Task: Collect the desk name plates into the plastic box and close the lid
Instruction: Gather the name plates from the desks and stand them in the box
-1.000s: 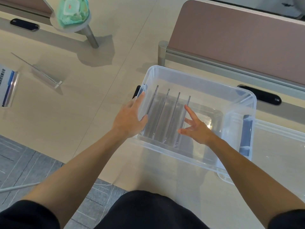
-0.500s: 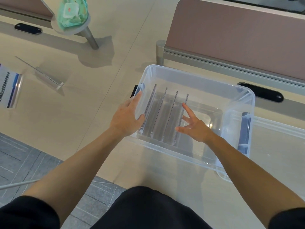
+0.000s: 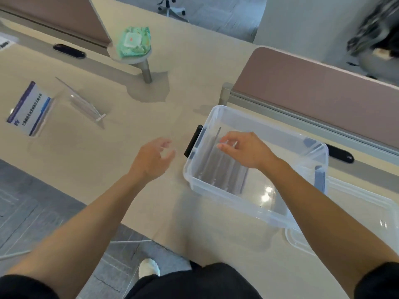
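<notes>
Left hand [image 3: 152,157] off plastic box [image 3: 254,203] — empty, right hand [image 3: 246,151] inside

My right hand [image 3: 246,151] is hovering over the clear plastic box [image 3: 257,197], fingers curled downward above the upright name plates [image 3: 222,167] standing in a row at its left end; whether my fingertips are touching a plate edge is unclear. My left hand [image 3: 151,158] is hanging loose and half-curled over the bare desk [image 3: 129,147], just left of the box's dark latch [image 3: 193,140], holding nothing. Farther left, an empty clear name plate [image 3: 83,100] is lying on the desk, and beside it one with a printed blue-and-white card [image 3: 29,108] is sitting. The lid [image 3: 354,216] is lying at the box's right side.
</notes>
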{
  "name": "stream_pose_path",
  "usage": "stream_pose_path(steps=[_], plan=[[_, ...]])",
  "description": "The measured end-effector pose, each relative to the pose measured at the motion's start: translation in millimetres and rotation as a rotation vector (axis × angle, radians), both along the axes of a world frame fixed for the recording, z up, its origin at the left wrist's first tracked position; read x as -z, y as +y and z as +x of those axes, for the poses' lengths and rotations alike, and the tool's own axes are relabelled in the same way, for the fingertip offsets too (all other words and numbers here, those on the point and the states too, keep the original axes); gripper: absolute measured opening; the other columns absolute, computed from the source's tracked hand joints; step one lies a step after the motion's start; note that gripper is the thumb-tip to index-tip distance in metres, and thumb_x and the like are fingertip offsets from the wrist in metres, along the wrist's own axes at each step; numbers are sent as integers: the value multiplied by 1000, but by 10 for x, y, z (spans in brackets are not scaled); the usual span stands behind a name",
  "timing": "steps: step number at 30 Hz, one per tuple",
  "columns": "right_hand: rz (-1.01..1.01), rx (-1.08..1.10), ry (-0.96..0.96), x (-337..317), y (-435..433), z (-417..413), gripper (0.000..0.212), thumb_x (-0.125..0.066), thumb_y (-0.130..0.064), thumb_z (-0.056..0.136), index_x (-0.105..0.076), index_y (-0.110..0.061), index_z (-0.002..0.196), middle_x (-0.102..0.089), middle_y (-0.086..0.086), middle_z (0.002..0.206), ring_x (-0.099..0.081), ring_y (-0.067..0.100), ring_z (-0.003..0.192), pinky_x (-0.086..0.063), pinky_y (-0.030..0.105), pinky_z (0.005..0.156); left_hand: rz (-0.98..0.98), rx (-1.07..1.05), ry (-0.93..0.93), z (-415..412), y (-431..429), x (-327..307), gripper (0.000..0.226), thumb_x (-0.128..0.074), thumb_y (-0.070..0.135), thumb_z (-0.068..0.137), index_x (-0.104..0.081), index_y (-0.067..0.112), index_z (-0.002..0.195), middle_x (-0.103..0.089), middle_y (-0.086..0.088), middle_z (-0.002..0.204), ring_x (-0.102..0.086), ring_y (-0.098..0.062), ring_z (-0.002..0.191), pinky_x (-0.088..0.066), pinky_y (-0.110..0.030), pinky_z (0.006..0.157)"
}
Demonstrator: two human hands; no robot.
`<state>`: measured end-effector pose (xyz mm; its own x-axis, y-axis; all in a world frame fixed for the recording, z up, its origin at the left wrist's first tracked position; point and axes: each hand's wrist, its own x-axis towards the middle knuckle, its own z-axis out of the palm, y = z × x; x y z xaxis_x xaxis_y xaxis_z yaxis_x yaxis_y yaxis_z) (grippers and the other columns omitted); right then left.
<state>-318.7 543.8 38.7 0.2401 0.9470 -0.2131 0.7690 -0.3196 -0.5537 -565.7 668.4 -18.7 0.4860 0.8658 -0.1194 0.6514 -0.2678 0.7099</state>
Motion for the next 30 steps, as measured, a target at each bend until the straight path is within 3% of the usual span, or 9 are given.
stream_pose_path(steps=[3,7,10,15,20,25,30], plan=[[20,-54,-14,-216,251,-551,26,-61,-45,95,-70,-25,108,-68,-8,97,-62,8,82,-49,26,81,-18,-41,-62,-514,73,-135,28,-63,27,92,-64,19,118,-66,2,110,-65,-18,88,-49,-30,83],[-16,-109,-54,-387,576,-1279,26,-62,-45,93,-70,-26,108,-70,-4,99,-63,11,86,-49,28,85,-23,-70,-120,-1228,171,-293,25,-60,24,94,-65,17,117,-66,2,107,-61,-15,81,-43,-25,76],[-23,-173,-99,-482,833,-1745,24,-63,-44,92,-70,-26,107,-70,-2,99,-60,13,86,-48,30,86,-53,-131,-141,-1728,294,-352,24,-58,28,95,-65,20,117,-65,4,106,-62,-12,85,-42,-23,73],[-45,-266,-166,-558,1328,-2255,26,-61,-45,93,-69,-27,110,-68,-4,100,-60,13,91,-40,23,74,-66,-256,-169,-2311,606,-414,24,-58,31,94,-65,22,116,-65,4,107,-63,-14,90,-46,-26,79],[-59,-352,-163,-469,1957,-2460,28,-62,-44,93,-70,-24,111,-69,1,101,-61,16,92,-44,29,82,-51,-422,-218,-2660,984,-409,20,-58,32,95,-66,23,112,-65,7,104,-60,-1,85,-48,-25,69],[-44,-424,-84,-264,2677,-2558,28,-63,-44,91,-69,-23,109,-67,2,101,-63,20,93,-50,36,90,-57,-563,-206,-2743,1411,-359,22,-58,29,95,-64,20,114,-64,5,101,-61,-7,86,-49,-27,73],[-7,-475,2,-209,3375,-2717,24,-65,-41,92,-71,-22,105,-68,1,96,-65,21,93,-47,31,81,-85,-765,-276,-2775,1868,-293,28,-60,29,93,-60,20,119,-62,3,106,-61,-16,96,-50,-33,79]])
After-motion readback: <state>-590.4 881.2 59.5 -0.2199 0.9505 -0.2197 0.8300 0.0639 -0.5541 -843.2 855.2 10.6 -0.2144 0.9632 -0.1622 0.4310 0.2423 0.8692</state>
